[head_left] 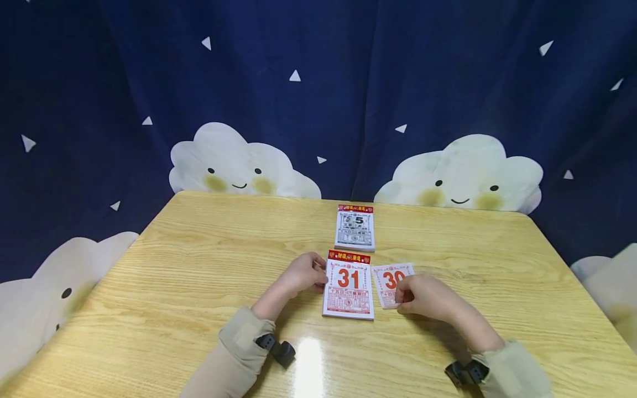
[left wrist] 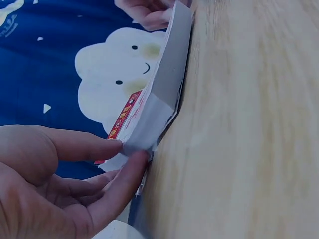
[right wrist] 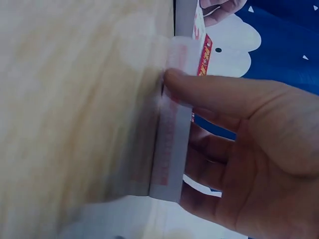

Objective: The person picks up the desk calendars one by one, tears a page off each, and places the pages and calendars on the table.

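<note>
2 hands (head_left: 301, 273) (head_left: 427, 297), both pinching, forearms (head_left: 479, 330) angled inward

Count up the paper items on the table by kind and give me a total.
Calendar pads: 2, one showing a red 31, one a black 5
Loose calendar sheet: 1, showing a red 30
Total: 3

Place: indoors, exact kind unclear | cloud-print curtain (head_left: 269, 105) | wood-grain table (head_left: 239, 237)
</note>
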`<state>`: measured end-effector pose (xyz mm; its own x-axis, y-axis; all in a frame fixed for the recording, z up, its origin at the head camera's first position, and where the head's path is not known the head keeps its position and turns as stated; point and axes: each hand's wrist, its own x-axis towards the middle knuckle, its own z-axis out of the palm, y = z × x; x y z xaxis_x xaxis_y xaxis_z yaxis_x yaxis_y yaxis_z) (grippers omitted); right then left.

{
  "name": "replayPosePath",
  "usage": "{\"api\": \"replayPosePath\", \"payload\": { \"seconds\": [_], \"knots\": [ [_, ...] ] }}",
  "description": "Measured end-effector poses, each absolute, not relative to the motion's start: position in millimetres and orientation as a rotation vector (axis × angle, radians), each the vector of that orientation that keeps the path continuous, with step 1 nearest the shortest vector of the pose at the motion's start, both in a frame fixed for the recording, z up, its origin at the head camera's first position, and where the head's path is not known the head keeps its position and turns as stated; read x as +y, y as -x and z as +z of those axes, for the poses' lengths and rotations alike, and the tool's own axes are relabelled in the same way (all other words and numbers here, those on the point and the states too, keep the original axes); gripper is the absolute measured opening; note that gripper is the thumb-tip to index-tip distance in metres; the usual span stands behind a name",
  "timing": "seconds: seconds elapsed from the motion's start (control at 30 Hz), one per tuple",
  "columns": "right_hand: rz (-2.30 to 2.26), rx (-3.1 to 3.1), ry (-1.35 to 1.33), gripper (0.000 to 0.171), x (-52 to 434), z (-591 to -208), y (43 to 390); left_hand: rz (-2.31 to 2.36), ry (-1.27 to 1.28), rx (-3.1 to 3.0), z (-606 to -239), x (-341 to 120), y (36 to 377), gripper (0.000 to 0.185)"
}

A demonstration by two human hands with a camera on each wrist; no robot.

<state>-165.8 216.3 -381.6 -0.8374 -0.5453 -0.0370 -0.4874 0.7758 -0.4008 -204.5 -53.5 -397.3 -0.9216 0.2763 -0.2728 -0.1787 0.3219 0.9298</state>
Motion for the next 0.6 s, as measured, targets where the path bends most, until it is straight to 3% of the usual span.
{"api": "replayPosePath", "payload": {
  "seconds": [0.6],
  "knots": [
    [-0.641,2.655,0.771,0.017,216.6,-376.2,168.3,1.619,-0.103,2.136,-394.4,-55.6,205.3,0.036]
  ]
}}
